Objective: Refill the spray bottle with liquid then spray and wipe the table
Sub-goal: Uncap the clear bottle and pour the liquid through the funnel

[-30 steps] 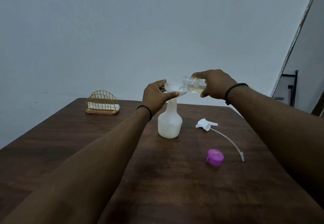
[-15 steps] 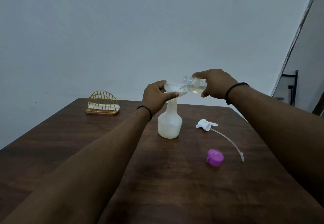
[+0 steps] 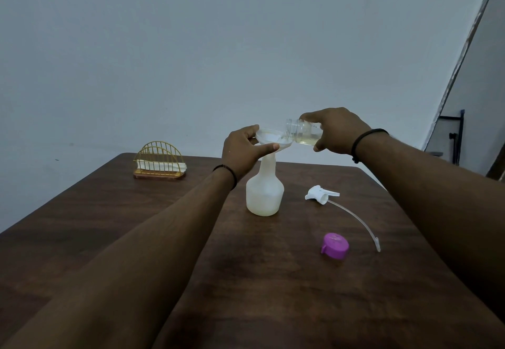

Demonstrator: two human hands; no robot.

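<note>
A white translucent spray bottle [image 3: 264, 194] stands uncapped on the dark wooden table [image 3: 273, 294]. A white funnel [image 3: 269, 137] sits in its neck, and my left hand [image 3: 243, 152] grips the funnel's rim. My right hand [image 3: 334, 130] holds a clear refill bottle [image 3: 302, 135] tipped on its side, its mouth over the funnel, with pale yellow liquid inside. The white trigger sprayer head [image 3: 319, 193] with its long dip tube lies on the table to the right of the spray bottle. A purple cap [image 3: 335, 245] lies nearer to me.
A gold wire napkin holder [image 3: 159, 164] with white napkins stands at the far left of the table. A grey wall rises behind the table. A black metal stand [image 3: 453, 141] is off the table at the far right.
The clear bottle in my right hand has tipped slightly more over the funnel. My left hand stays on the funnel.
</note>
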